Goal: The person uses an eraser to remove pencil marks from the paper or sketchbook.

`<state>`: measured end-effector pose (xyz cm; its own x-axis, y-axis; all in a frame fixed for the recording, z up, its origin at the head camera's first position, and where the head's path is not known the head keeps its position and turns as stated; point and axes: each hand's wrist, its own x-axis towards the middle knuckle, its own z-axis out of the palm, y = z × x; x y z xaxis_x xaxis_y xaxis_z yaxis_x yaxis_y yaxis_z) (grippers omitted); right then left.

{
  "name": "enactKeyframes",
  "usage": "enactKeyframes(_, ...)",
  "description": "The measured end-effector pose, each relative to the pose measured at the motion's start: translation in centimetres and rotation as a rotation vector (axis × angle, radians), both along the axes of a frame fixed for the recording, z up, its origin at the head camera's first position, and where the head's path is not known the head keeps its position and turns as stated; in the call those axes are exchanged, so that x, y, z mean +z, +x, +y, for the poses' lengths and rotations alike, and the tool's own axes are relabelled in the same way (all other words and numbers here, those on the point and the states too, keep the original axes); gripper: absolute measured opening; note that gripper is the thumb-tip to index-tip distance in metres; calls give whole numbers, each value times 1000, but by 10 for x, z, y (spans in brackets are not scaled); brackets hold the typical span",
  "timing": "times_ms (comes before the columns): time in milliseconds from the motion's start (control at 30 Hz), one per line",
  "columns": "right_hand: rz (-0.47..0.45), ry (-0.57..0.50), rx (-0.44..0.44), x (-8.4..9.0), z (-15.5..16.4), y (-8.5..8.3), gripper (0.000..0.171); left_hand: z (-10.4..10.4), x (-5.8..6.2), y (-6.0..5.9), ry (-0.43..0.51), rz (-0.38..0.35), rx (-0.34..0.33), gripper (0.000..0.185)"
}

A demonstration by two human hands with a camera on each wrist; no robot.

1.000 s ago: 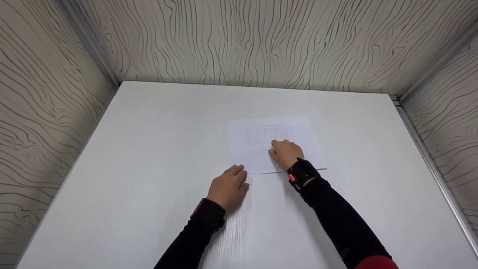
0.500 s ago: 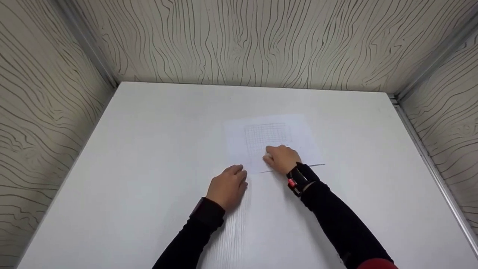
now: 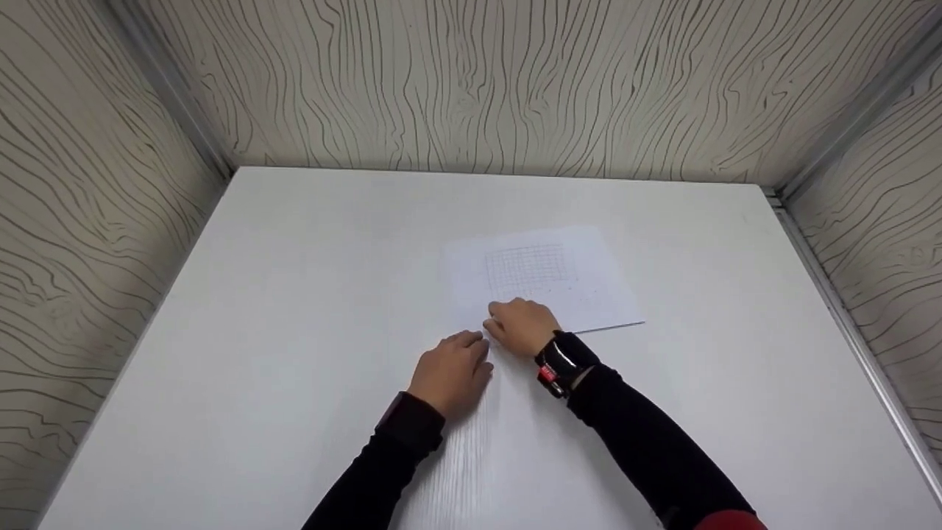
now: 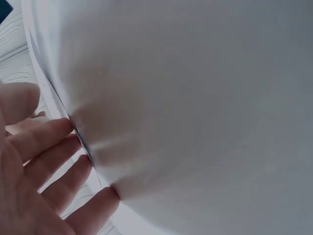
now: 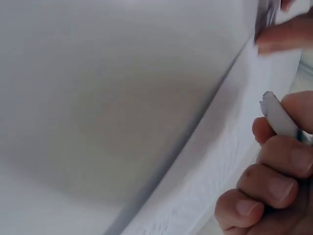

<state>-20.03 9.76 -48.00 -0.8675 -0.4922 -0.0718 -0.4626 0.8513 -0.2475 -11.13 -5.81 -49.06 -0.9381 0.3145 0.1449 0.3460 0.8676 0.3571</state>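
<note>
Moved since a second ago: right hand (image 3: 524, 325), drawn back from the grid at the middle of the sheet of paper (image 3: 581, 283) to its near left corner, now just beside the left hand (image 3: 450, 370); the sheet itself has turned slightly. Sheet: white, faint printed grid, lying flat on the white table (image 3: 294, 294) a little right of centre, near edge towards the person. Right hand: fingers (image 5: 266, 166) curled, and the wrist view shows a small whitish stick-like thing (image 5: 279, 116) held among them; what it is cannot be told. Left hand: flat and relaxed, fingertips (image 4: 58, 128) at the sheet's edge, grasping nothing. Handling note, as a judgement: steady downward pressure from the left fingertips should keep the thin sheet from sliding while the right hand works at the corner. Surround: wood-grain panel walls (image 3: 478, 81) on three sides.
</note>
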Motion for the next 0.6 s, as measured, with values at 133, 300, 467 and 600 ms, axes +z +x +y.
enactKeyframes(133,50,-29,-9,-9,1,1,28,0,-2,1,-2,9,-3,30)
enactKeyframes(300,86,-15,-133,-8,18,-10,31,3,-4,1,7,16,-11,30)
enactKeyframes(467,49,-8,-97,-5,16,-12,30,4,-5,2,19,10,-24,29)
enactKeyframes(600,-38,-73,25,-3,3,-7,25,4,-4,2,14,11,-27,29)
